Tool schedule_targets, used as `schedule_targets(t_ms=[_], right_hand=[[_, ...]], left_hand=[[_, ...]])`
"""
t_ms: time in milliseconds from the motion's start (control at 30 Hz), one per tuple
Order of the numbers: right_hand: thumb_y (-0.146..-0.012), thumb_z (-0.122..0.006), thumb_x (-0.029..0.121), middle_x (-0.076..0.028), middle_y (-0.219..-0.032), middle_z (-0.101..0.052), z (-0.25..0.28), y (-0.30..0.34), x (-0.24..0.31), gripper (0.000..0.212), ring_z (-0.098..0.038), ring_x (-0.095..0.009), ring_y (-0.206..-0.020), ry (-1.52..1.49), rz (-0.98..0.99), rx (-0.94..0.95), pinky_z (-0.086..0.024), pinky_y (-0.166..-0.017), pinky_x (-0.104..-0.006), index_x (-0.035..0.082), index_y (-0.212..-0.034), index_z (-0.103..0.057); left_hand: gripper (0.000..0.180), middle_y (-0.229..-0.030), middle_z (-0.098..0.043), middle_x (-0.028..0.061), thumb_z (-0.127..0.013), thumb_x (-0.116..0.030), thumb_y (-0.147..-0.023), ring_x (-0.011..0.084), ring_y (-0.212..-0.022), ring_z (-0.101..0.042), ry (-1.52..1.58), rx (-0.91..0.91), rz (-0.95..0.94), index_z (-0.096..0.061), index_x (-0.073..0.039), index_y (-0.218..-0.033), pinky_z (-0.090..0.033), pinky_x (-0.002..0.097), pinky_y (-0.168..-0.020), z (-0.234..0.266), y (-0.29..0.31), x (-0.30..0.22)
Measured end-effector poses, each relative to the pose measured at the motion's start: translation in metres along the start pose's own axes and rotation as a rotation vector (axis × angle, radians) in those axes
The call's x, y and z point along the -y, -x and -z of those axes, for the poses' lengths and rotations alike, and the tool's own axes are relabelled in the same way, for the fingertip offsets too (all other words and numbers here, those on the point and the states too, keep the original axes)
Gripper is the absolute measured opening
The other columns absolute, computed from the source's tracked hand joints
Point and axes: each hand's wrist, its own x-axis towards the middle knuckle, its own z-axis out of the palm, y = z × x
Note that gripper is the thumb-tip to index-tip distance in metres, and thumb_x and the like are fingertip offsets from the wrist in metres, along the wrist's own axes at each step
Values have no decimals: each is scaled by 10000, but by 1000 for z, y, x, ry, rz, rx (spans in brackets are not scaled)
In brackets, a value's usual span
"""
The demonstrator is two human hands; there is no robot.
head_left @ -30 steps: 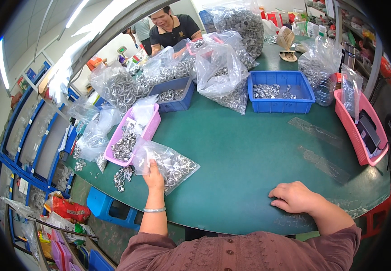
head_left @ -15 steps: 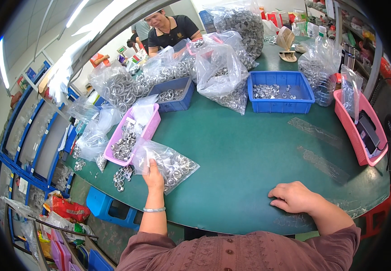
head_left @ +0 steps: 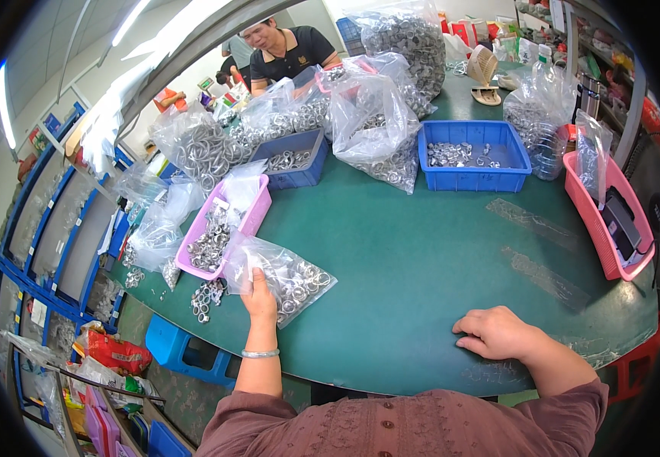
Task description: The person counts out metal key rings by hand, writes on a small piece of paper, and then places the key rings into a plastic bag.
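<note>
A clear plastic bag of silvery metal rings (head_left: 299, 288) lies on the green table, tilted against the near end of a pink basket (head_left: 257, 211). My left hand (head_left: 260, 298) is closed on the bag's near left side, thumb on top and the other fingers hidden beneath. More rings fill the basket, partly covered by clear plastic. A small loose pile of rings (head_left: 206, 298) sits just left of my left hand. On the table's near right, my right hand (head_left: 494, 332) rests with its fingers loosely curled in; nothing shows in it.
A blue bin (head_left: 475, 180) and a grey-blue bin (head_left: 299, 177) hold small metal parts. Large bags of rings (head_left: 376, 126) crowd the far side, where a person (head_left: 292, 53) sits. At right stands a pink basket (head_left: 613, 255) with a dark device. A blue stool (head_left: 170, 343) is below left.
</note>
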Motion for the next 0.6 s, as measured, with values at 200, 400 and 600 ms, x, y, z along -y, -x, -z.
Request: schedule_targets(t_ms=[200,400,600], right_hand=[[-815,-621,219,-87,-870,-638,3,-3,2,216,-618,-289,-732,3,-18,10,-492,-626,-380,88,-986,-632],[-839,-593,248,-76,-879,-640,-1,-3,1,216,-619,-284,-749,-22,-57,29,-498,-633,-380,102,-993,-633],[-862,-569,278,-64,-909,-645,0,0,-1,223,-621,-283,-766,-57,-136,79,-501,-641,-390,117,-1004,-629]], left_hand=[[338,-1184,-552,108,-490,-159,-955,190,-1061,-518,15,-12,9,-502,60,-1212,-400,310,-920,-1,-2,-2],[342,-1192,-546,106,-491,-154,-954,188,-1066,-515,31,-19,58,-495,61,-1221,-399,309,-924,5,3,-1],[357,-1199,-540,111,-484,-160,-958,184,-1066,-515,124,23,148,-478,65,-1235,-407,309,-920,2,12,-12]])
